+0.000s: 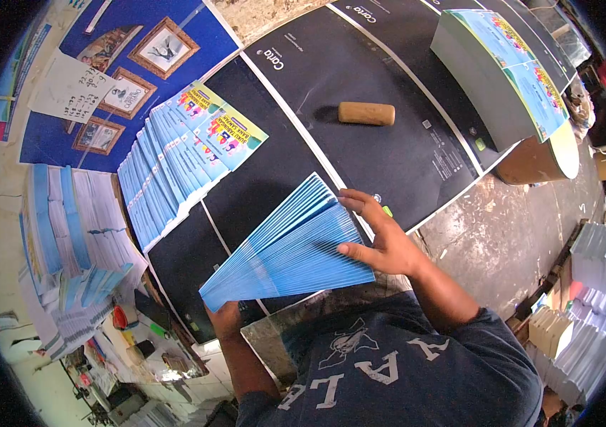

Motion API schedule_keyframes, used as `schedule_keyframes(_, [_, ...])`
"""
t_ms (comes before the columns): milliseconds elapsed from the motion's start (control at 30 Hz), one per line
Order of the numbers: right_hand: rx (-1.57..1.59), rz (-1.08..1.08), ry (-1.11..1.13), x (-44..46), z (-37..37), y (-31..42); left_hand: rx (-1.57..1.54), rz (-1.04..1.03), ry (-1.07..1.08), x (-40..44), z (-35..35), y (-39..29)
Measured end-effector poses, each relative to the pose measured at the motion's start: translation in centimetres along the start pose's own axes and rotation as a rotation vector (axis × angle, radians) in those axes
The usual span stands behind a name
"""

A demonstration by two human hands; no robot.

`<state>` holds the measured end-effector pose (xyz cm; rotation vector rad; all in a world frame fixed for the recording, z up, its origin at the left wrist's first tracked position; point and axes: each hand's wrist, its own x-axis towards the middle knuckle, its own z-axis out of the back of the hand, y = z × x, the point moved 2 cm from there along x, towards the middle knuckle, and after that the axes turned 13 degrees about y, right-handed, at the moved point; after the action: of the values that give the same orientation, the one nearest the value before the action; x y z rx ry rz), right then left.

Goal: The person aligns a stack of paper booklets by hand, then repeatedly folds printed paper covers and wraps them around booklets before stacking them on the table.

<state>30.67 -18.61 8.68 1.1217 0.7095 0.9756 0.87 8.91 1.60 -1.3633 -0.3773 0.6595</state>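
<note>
A thick stack of thin blue-covered booklets is fanned out in front of my body, narrow at the lower left and wide toward the right. My left hand is closed on the narrow corner of this stack, its fingers mostly hidden beneath. At the wide end, my right hand has its thumb and fingers stretched apart. The thumb rests over the fanned edges and the fingertips are by the far corner. A brown wooden block lies on the black table covering beyond my right hand.
More blue and yellow booklets lie overlapped at the table's left. A tall booklet stack stands at the far right edge, above a round brown container. Paper piles are at left; other stacks are at right.
</note>
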Motion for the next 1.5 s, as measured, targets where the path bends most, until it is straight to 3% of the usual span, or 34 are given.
schedule_keyframes(200, [0.080, -0.003, -0.071, 0.5, 0.5, -1.4, 0.113, -0.001, -0.020, 0.3, -0.3, -0.6])
schedule_keyframes(267, [0.151, -0.227, -0.059, 0.9, 1.0, -1.1, 0.152, 0.039, -0.036, 0.2, -0.7, -1.1])
schedule_keyframes(433, [0.058, -0.114, -0.199, 1.8, 1.3, -1.6, 0.198, 0.097, -0.077, 0.4, -1.2, -1.9])
schedule_keyframes(533, [0.230, -0.179, -0.222, 2.3, 1.8, -1.8, 0.070, -0.004, -0.018, 0.3, -0.8, -0.9])
schedule_keyframes(767, [0.425, -0.199, -0.179, 2.7, 1.7, -3.6, 0.072, -0.077, -0.017, 0.3, -0.5, 0.0])
schedule_keyframes(967, [0.361, -0.144, -0.126, 2.2, 1.8, -3.4, 0.018, 0.027, -0.045, 0.5, -1.2, -1.3])
schedule_keyframes(1067, [0.475, -0.059, -0.027, 0.2, 2.4, -3.6, 0.069, 0.045, -0.087, 0.5, -1.3, -1.4])
schedule_keyframes(1300, [-0.183, -0.165, 0.317, -5.3, 3.1, -2.5, -0.170, -0.059, -0.091, 0.9, -1.4, -0.1])
schedule_keyframes(1467, [-0.147, -0.173, 0.170, -2.2, -0.3, -2.7, -0.260, -0.100, -0.076, 1.3, -1.5, -0.5])
schedule_keyframes(1500, [-0.116, -0.057, 0.140, -0.9, -0.1, -3.4, -0.218, -0.047, -0.106, 1.0, -1.1, 0.0])
